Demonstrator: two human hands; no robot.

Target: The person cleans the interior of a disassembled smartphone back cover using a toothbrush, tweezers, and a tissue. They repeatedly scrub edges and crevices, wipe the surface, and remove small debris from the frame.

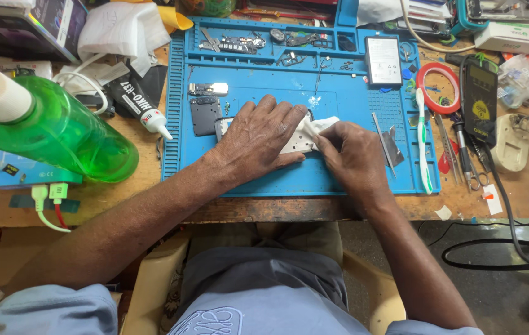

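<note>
On blue mat (264,180), left hand (258,139) fingers spread flat over phone (224,126); right hand (351,155) fingers pinching white cloth (320,127).

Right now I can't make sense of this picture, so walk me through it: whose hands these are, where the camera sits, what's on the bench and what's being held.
The camera sits on a seated person's head, looking down at their own two hands over a blue work mat on a wooden bench. The left hand lies flat on a phone, pinning it to the mat. The right hand pinches a white cloth against the phone. Around them lie a green bottle, a glue tube, a toothbrush, a red tape roll, a phone battery and small phone parts.
</note>
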